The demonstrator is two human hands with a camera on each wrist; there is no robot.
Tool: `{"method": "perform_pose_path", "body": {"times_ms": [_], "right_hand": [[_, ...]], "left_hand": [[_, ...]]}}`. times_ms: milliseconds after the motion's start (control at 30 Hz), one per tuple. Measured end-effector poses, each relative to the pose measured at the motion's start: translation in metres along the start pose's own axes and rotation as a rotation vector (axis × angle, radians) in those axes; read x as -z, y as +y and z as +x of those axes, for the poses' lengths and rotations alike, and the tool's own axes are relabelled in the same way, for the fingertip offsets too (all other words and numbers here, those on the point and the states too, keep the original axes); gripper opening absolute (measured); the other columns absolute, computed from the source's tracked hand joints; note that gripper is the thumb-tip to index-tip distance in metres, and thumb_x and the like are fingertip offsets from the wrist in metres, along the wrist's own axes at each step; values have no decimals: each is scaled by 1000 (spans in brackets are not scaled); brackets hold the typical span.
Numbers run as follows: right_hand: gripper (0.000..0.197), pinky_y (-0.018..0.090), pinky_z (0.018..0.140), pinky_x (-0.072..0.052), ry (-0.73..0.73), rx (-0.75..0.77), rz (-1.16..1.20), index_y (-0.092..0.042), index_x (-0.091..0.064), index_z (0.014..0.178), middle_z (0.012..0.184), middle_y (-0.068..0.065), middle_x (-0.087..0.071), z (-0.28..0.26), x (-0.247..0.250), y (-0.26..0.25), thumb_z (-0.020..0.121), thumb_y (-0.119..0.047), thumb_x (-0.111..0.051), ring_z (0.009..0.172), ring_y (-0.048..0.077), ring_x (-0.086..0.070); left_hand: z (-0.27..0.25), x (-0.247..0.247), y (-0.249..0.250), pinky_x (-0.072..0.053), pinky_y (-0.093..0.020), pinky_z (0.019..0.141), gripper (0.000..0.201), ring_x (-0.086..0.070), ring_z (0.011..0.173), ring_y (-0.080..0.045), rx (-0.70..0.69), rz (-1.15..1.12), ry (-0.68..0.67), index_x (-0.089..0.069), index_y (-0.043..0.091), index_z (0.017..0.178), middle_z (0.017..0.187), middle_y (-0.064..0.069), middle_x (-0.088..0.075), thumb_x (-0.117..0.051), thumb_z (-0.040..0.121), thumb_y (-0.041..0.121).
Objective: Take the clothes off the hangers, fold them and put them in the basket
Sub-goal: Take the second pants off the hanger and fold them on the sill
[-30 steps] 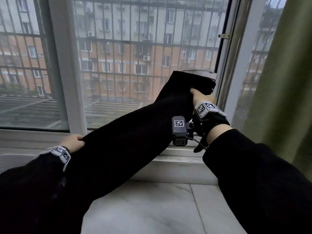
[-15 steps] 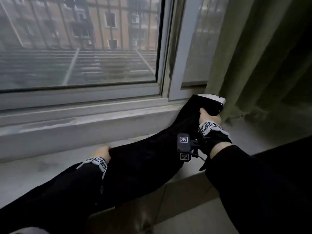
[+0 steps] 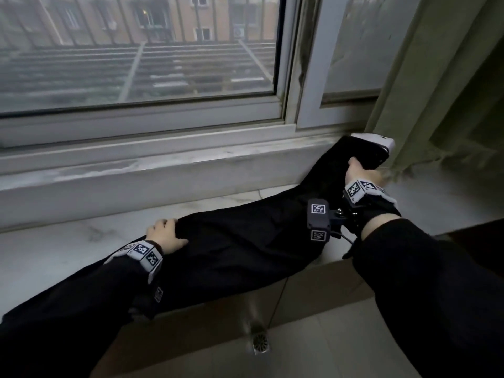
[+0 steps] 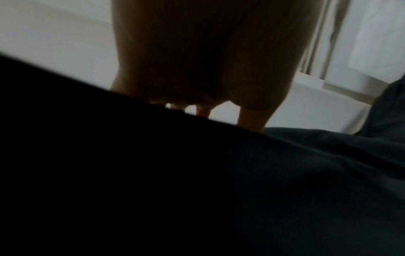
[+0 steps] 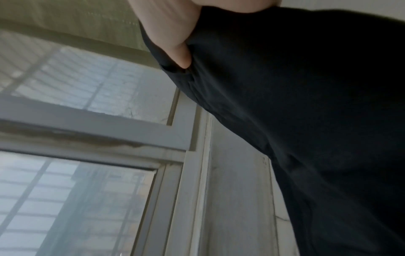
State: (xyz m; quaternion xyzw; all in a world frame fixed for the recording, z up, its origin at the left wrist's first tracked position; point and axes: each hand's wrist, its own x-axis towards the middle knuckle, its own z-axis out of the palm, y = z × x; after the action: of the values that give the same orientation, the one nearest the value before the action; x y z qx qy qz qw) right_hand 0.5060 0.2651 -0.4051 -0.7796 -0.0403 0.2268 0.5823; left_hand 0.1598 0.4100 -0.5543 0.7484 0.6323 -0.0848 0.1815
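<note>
A long black garment (image 3: 245,241) with a white band at its far end (image 3: 373,140) stretches across the marble sill (image 3: 68,249) from lower left to upper right. My left hand (image 3: 166,234) grips its upper edge near the middle-left, fingers curled over the cloth (image 4: 306,173). My right hand (image 3: 360,173) grips the garment near the white-banded end, thumb pressed into the fabric (image 5: 285,104). No hanger or basket is in view.
The window frame (image 3: 152,126) and a raised marble ledge (image 3: 163,170) run behind the garment. A green curtain (image 3: 450,91) hangs at the right, close to my right hand. Below the sill lie a tiled floor and a drain (image 3: 260,342).
Both hands have brought the stretched garment down from window height onto the marble sill. The view has tilted downward with them. Both grips are unchanged.
</note>
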Motion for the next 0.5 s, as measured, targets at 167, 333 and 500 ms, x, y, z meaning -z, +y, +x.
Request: {"method": "perform_pose_path", "body": {"times_ms": [167, 333, 500], "right_hand": [[46, 25, 94, -38, -77, 155, -35, -7, -50, 129, 130, 9, -58, -28, -42, 9, 90, -30, -57, 121, 27, -53], [40, 33, 94, -44, -233, 256, -94, -8, -59, 119, 120, 14, -64, -55, -88, 38, 85, -28, -64, 113, 31, -59], [41, 27, 90, -41, -311, 223, -60, -8, -59, 120, 119, 11, -64, -72, -106, 57, 84, -28, -66, 112, 28, -59]], "left_hand": [[-10, 23, -75, -40, -31, 104, 69, -47, 125, -28, 170, 13, -61, -46, 13, 133, 136, -14, -47, -74, 72, 32], [-33, 32, -127, -44, -23, 89, 35, -57, 114, -22, 273, 143, -157, -61, 13, 115, 124, -10, -61, -62, 82, 25], [-40, 35, -155, -41, -25, 91, 37, -55, 115, -25, 166, 115, -149, -53, 6, 122, 126, -13, -58, -56, 88, 20]]}}
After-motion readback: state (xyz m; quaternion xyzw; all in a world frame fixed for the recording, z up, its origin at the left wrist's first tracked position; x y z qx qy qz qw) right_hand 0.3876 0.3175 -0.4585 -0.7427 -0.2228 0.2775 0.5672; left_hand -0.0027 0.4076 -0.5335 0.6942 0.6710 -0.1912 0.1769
